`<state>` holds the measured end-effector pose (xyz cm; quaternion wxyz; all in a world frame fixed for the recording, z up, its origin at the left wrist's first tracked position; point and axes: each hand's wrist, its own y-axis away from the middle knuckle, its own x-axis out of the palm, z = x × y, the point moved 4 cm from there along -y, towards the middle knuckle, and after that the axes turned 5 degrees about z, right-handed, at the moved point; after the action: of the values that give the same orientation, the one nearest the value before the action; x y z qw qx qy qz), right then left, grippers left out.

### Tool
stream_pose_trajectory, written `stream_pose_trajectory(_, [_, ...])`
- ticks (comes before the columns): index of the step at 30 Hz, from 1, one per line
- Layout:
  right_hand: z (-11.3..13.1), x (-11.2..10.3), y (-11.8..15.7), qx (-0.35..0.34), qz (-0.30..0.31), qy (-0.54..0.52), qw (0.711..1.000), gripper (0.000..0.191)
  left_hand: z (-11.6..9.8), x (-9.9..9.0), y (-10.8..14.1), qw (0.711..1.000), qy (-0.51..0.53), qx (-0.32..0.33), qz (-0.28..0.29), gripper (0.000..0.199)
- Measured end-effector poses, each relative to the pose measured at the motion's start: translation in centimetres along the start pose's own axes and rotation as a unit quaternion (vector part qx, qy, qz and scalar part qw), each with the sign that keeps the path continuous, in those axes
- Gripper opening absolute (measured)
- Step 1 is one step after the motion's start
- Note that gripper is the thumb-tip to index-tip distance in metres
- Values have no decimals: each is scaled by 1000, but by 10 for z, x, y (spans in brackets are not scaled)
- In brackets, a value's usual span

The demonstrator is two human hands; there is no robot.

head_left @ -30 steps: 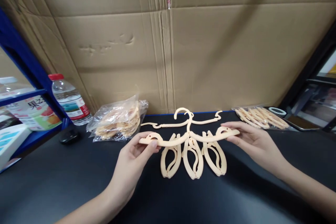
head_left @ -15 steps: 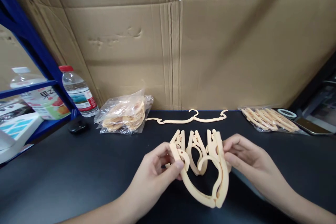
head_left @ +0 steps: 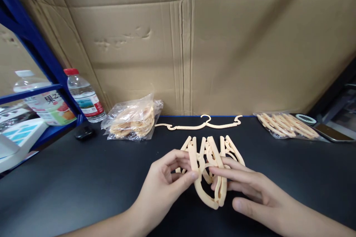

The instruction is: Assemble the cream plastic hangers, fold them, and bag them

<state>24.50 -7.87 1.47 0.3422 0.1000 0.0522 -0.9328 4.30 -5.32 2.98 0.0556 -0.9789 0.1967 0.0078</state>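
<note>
Pinched in my left hand (head_left: 169, 183) is one arm of a cream folding hanger (head_left: 204, 195), held up over the black table with its joint pointing down toward me. My right hand (head_left: 253, 192) lies against the hanger's other arm; its fingers are stretched and the thumb stands off to the side. Behind the held hanger, several folded hangers (head_left: 235, 150) rest in a row on the table, partly hidden by it and by my fingers. Farther back lies an unfolded hanger (head_left: 191, 128) with its hook toward the cardboard.
Bagged hangers (head_left: 133, 120) sit at the back left, and a flatter bag of hangers (head_left: 286, 126) at the back right, beside a phone (head_left: 333, 133) and a pale ring (head_left: 306, 119). A water bottle (head_left: 86, 98), a black mouse (head_left: 84, 132) and a blue shelf frame (head_left: 46, 48) stand left. Cardboard (head_left: 133, 55) walls the back.
The held hanger's two arms have swung closer together. My right hand has moved left and its thumb has come off the hanger. My left hand keeps its pinch.
</note>
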Motion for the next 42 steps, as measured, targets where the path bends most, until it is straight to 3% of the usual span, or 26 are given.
stream_pose_trajectory(8, [0,0,5,26,15,122,992,48,-3,3,3,999,-37,-12,2,15])
stream_pose_trajectory(18, [11,-5,7,8,-16,236,972,44,4,1,1,1000,-10,-10,-18,15])
stream_pose_trajectory(23, [19,-7,8,-12,-29,238,971,42,4,5,3,1000,11,-12,-9,14])
stream_pose_trajectory(32, [11,-4,7,-5,-13,180,983,45,-4,10,4,1000,-24,-3,11,12])
stream_pose_trajectory(36, [17,-20,4,-25,-65,129,989,42,-7,7,3,998,-65,19,8,21])
stream_pose_trajectory(39, [17,-56,2,-38,-172,127,976,37,-9,0,2,988,-142,55,-1,21])
stream_pose_trajectory(42, [11,-97,4,-4,-287,200,937,33,-12,-6,1,958,-258,123,23,21])
